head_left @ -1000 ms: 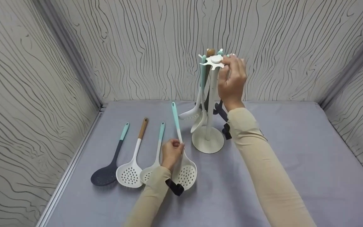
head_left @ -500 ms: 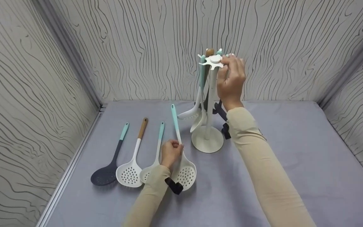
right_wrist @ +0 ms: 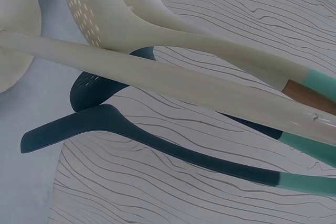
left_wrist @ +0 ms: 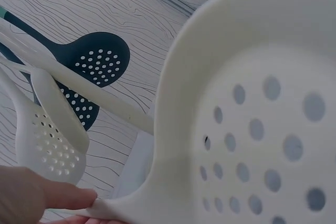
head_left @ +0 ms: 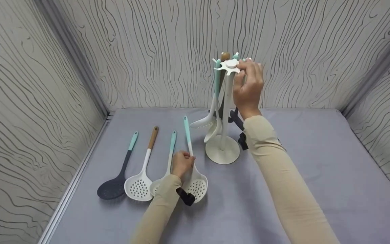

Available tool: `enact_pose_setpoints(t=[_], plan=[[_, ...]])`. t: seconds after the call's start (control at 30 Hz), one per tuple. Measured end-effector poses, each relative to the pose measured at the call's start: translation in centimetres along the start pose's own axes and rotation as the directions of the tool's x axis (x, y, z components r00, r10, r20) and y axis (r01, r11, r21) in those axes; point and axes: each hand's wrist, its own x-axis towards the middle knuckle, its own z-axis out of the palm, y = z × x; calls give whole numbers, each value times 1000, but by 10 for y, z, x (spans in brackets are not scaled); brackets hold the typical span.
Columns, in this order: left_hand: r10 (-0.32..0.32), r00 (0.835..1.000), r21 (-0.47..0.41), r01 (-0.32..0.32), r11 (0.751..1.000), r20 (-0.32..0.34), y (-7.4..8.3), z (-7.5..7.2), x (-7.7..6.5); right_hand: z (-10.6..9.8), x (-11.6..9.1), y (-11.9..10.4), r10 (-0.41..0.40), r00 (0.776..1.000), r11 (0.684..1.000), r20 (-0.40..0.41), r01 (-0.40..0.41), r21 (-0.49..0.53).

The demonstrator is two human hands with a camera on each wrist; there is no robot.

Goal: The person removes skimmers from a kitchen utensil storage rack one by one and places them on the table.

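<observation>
My left hand (head_left: 183, 164) pinches the neck of a white skimmer (head_left: 200, 188) with a mint handle end. Its perforated bowl fills the right of the left wrist view, where my fingers (left_wrist: 65, 195) lie on the neck. I cannot tell whether the skimmer touches the table. At the top of a white utensil stand (head_left: 227, 108), my right hand (head_left: 249, 84) grips the hooked disc beside its round knob (head_left: 231, 63). Several utensils hang there, among them a white slotted ladle (head_left: 203, 121) and a dark turner (right_wrist: 178, 148). My right hand itself is hidden in the right wrist view.
Left of my left hand lie a dark skimmer (head_left: 112, 188), a white skimmer with a brown handle (head_left: 139, 188) and a mint-handled one (head_left: 171, 152), partly covered by my arm. A grey cloth (head_left: 317, 162) covers the table. Wood-patterned panels (head_left: 161, 51) enclose the sides and back.
My left hand has moved the skimmer slightly to the left, its handle tip dropping lower in the head view. My right hand has stayed at the stand's top.
</observation>
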Motion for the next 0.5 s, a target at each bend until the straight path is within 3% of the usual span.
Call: enact_pose_setpoints(t=[0.3,0.5], plan=[[-73,996,38,71,997,49,3,-2,1,1,1,0,-6,1000,1000,-6,6,3],[-62,997,90,57,994,55,3,-2,4,0,1,0,-11,1000,1000,-10,11,-2]])
